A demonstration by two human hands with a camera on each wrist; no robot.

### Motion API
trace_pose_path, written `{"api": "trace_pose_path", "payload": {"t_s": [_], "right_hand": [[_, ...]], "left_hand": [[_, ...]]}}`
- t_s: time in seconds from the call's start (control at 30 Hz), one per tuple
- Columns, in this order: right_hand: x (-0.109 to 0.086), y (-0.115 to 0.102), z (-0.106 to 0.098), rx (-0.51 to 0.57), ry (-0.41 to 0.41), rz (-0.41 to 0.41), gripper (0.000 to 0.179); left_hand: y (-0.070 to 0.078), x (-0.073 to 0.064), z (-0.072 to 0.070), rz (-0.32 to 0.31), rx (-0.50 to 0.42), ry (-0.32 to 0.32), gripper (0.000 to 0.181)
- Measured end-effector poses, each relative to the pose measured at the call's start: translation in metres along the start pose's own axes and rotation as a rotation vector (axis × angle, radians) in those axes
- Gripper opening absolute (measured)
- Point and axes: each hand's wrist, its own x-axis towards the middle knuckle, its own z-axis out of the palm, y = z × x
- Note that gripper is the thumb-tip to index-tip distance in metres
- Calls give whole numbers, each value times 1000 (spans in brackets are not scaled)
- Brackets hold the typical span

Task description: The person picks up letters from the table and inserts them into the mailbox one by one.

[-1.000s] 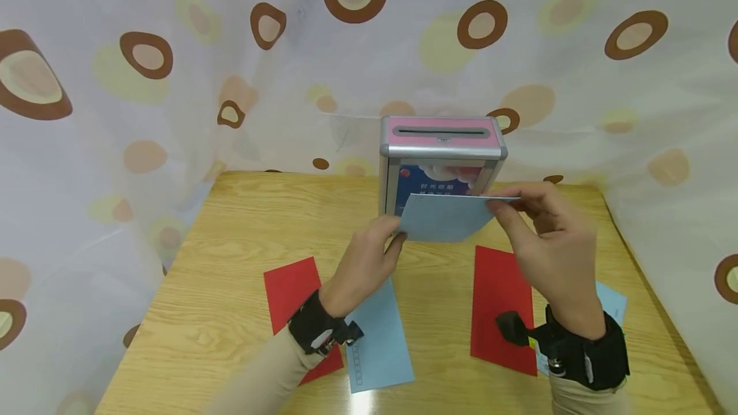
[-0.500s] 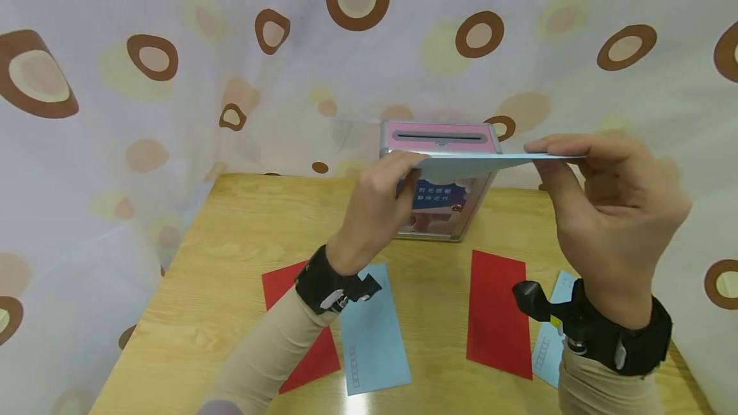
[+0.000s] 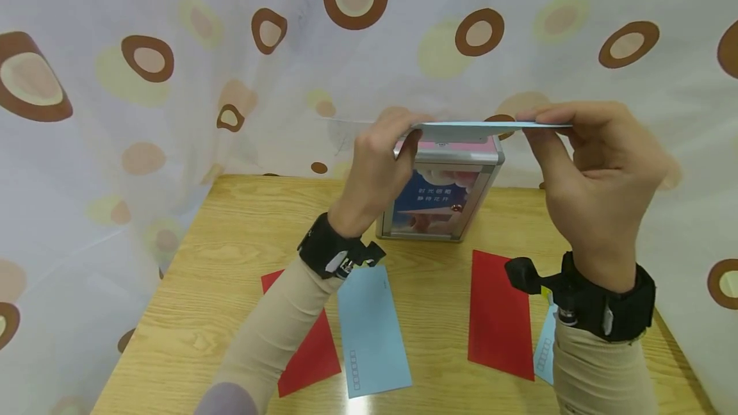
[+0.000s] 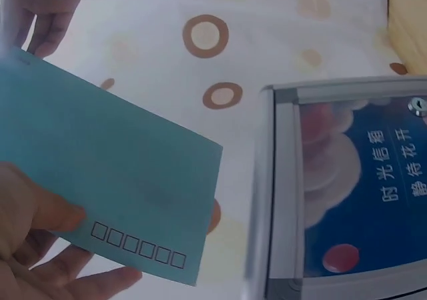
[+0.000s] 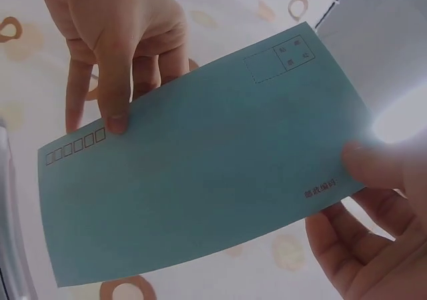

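Likely light, bendable, best held endwise: left hand [image 3: 378, 164] and right hand [image 3: 602, 171] pinch the envelope [image 5: 207, 160] near the box [image 3: 434, 200].

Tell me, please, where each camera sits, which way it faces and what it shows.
Head: head-worn, facing forward and down at the box and table; left grip, right grip and both forearms show.
Left wrist: worn there, facing the held blue envelope and box front; both grips show partly.
Right wrist: worn there, facing the envelope; both grips show partly.
Shared: both wrist views show the envelope's row of printed squares.
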Motion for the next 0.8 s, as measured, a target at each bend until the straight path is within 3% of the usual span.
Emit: {"api": "trace_pose_path", "payload": {"t_s": [0.2, 0.57, 0.8], "right_hand": [[1, 10, 2, 60, -36, 29, 12], [-2, 16, 0, -186, -121, 48, 4], [-4, 21, -4, -306, -157, 54, 6]], "left_hand": [[-16, -2, 9, -11, -8, -31, 19], [-31, -6, 24, -12, 10, -14, 22], [-28, -8, 21, -29, 8, -19, 17]]}}
